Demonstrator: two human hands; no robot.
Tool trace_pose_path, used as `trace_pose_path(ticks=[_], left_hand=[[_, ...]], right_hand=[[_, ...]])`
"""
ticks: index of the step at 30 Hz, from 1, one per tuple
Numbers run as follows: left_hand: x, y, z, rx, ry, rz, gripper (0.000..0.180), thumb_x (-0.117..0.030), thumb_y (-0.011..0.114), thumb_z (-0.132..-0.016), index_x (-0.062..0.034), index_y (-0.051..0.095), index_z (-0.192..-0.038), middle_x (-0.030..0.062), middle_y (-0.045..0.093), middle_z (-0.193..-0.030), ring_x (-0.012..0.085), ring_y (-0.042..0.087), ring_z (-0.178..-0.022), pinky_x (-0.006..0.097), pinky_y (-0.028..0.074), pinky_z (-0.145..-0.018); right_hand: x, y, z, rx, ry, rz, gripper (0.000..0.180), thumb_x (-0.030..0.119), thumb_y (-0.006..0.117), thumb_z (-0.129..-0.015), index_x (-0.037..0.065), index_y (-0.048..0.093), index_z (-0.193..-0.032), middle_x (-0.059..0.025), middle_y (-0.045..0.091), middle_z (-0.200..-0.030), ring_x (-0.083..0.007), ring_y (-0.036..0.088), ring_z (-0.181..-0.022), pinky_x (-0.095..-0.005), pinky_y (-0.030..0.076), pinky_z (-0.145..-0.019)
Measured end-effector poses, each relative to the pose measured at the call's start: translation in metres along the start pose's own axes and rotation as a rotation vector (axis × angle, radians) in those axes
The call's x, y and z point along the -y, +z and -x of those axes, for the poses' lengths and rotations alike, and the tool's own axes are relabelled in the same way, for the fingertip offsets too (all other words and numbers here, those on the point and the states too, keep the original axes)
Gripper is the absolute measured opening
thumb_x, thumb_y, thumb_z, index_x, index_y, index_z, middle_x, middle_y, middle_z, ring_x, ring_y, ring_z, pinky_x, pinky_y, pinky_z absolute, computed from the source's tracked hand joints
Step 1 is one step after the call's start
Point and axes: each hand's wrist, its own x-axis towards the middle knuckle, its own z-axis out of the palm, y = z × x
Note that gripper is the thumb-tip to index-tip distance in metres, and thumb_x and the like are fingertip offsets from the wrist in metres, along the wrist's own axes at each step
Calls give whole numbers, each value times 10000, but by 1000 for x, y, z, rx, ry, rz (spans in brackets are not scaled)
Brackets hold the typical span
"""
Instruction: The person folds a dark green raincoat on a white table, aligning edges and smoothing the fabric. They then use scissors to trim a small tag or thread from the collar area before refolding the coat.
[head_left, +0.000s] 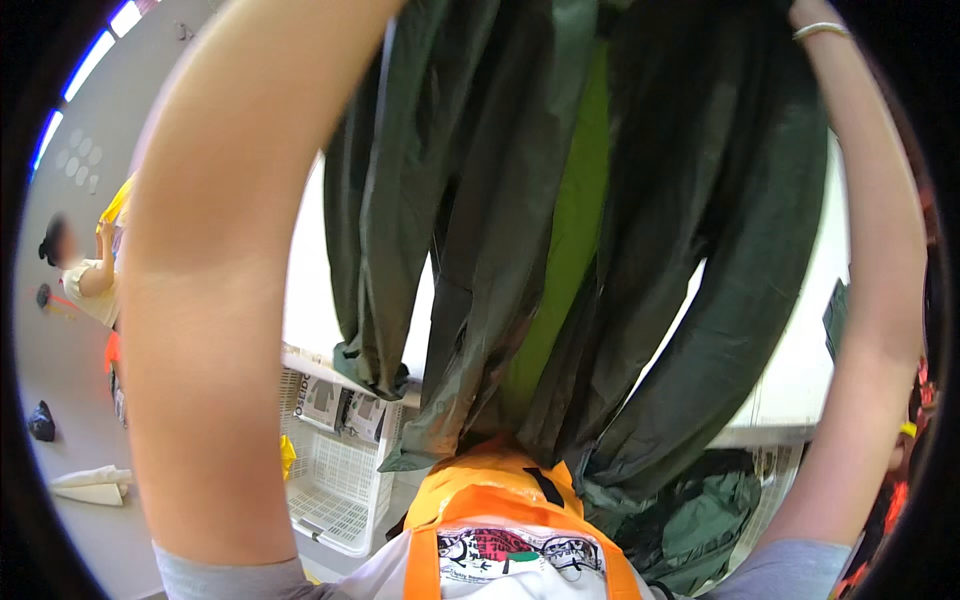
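A dark green coat-like garment (490, 200), thin and slightly shiny, hangs in long folds in front of me, with a brighter green strip (580, 210) down its middle. Both of my arms are raised on either side of it. My left forearm (220, 250) runs up past the top edge, so that hand is out of the picture. Beside the garment's upper right corner, only the base of my right hand (803, 13) shows, above a pale wrist band (822, 31); its fingers are cut off. The garment's lower end hangs by my orange apron (500, 485).
Behind the garment stands a white table (308, 290). White plastic baskets (335, 495) sit below it. More dark green fabric (700, 520) is heaped at lower right. At far left, a person (90, 270) handles something yellow; a dark bundle (41, 422) and white cloth (92, 486) lie on the floor.
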Motion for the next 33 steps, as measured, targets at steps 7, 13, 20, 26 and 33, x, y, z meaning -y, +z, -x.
trace_pose_path(ticks=[7, 13, 20, 26, 33], left_hand=[[-47, 279, 227, 262, -99, 302, 780, -555, 625, -808, 11, 445, -1314, 252, 516, -1279, 370, 524, -1156, 467, 406, -974], [-38, 76, 493, 1084, -198, 438, 783, -424, 654, -804, -62, 348, -1426, 165, 248, -1521, 378, 190, -1408, 578, 112, -1109], [-53, 66, 579, 1085, -275, 442, 858, -580, 622, -759, -125, 351, -1435, 135, 233, -1533, 401, 187, -1397, 637, 119, -1074], [-7, 155, 544, 933, -267, 347, 936, -576, 648, -736, -114, 289, -1466, 96, 215, -1547, 349, 169, -1418, 574, 83, -1115], [49, 163, 534, 603, -307, 639, 756, -387, 779, -706, -35, 455, -1291, 187, 417, -1360, 373, 369, -1262, 449, 301, -1045]], right_hand=[[-200, 200, 6, 372, 521, -302, 852, 524, 483, -927, 42, 70, -1496, -244, 118, -1536, -396, 216, -1392, -497, 246, -1102], [-197, 151, 310, 662, 64, 294, 712, 146, 602, -875, 4, 225, -1461, -283, 130, -1517, -445, 159, -1399, -483, 162, -1133], [-200, 156, 456, 635, 303, 715, 726, 360, 582, -867, 101, 274, -1471, -281, 98, -1523, -459, 88, -1405, -625, 102, -1087], [-259, 152, 404, 516, 107, 929, 679, 362, 571, -866, 142, 320, -1457, -203, 173, -1533, -388, 157, -1409, -591, 160, -1097], [-272, 140, 381, 448, 197, 1076, 672, 313, 595, -874, 178, 304, -1464, -183, 178, -1538, -368, 168, -1414, -577, 173, -1102]])
